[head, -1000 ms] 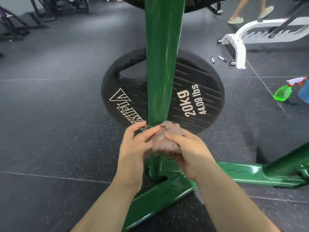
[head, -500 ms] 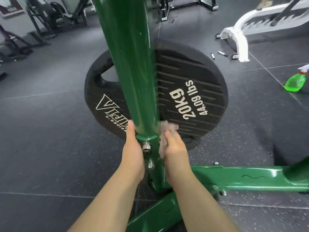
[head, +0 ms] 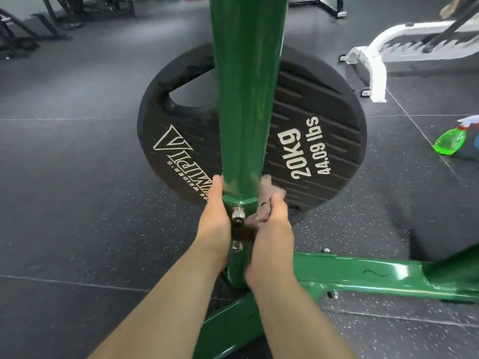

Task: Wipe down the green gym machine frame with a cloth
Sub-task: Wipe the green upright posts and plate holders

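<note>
The green gym machine frame has a thick upright post [head: 246,99] rising from green base bars [head: 363,275] on the floor. My left hand [head: 213,221] rests flat against the post's left side just above its bolted collar, fingers straight. On the post's right side my right hand [head: 269,237] holds a small pinkish-grey cloth [head: 267,195] and presses it to the metal. Most of the cloth is hidden between my hand and the post.
A black 20 kg weight plate [head: 311,141] hangs right behind the post. A green spray bottle [head: 449,142] lies on the dark rubber floor at the right. A white machine frame [head: 375,60] stands at the back right, dark equipment at the back left.
Both hands moved from bunching the cloth in front of the post to its two sides. My view shifted, and the right hand with the cloth now sits slightly lower along the post.
</note>
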A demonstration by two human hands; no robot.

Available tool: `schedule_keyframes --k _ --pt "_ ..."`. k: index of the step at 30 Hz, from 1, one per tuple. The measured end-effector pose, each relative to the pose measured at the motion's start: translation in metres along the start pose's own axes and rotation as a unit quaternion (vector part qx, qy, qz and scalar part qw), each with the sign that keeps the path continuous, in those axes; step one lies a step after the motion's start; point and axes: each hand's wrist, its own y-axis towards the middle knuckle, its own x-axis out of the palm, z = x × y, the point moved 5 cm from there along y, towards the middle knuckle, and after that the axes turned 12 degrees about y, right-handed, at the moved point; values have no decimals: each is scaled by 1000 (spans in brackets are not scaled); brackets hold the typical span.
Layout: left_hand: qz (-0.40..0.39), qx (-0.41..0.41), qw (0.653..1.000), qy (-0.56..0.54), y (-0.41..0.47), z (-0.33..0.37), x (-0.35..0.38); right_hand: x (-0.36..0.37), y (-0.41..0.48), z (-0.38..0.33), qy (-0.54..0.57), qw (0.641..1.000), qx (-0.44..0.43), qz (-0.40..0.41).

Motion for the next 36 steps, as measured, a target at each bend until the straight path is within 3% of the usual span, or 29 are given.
schedule_keyframes --k 3,4,7,10,13,15,17,21,23,25,27,29,31,34,36 --pt "-1 3 999 -44 4 -2 -1 14 -12 -23 5 990 -141 -6" --pt "7 25 998 -52 5 -2 0 9 -7 -19 26 991 -131 -6" --pt "73 64 993 -67 5 -1 2 2 1 5 -49 996 -57 40" --pt "180 105 976 -69 7 -3 -3 -4 22 15 -3 1000 29 0" --pt "199 140 968 -54 15 -7 -2 -1 38 -1 48 997 -18 -62" --pt "185 119 964 -147 20 -12 -2 -8 41 -2 10 994 -49 -94" --pt "197 128 957 -170 23 -16 -3 -29 44 9 -47 992 -58 -97" --pt "253 176 941 -141 13 -11 5 -61 77 27 -57 995 79 4" --pt "275 204 925 -162 9 -7 0 -61 81 27 -15 987 157 12" --pt "296 187 914 -206 27 -28 -3 -50 76 14 40 984 166 -50" --pt "225 176 929 -234 55 -49 -15 -33 65 0 102 972 160 -141" --pt "261 189 937 -137 42 -41 -7 -35 62 1 67 982 106 -143" --pt "254 183 942 -120 17 -25 1 -50 69 13 -33 996 45 -73" --pt "249 205 945 -48 18 -25 -7 -73 87 26 -76 994 76 3" --pt "245 179 953 -27 27 -45 -20 -82 94 33 -113 990 89 0"
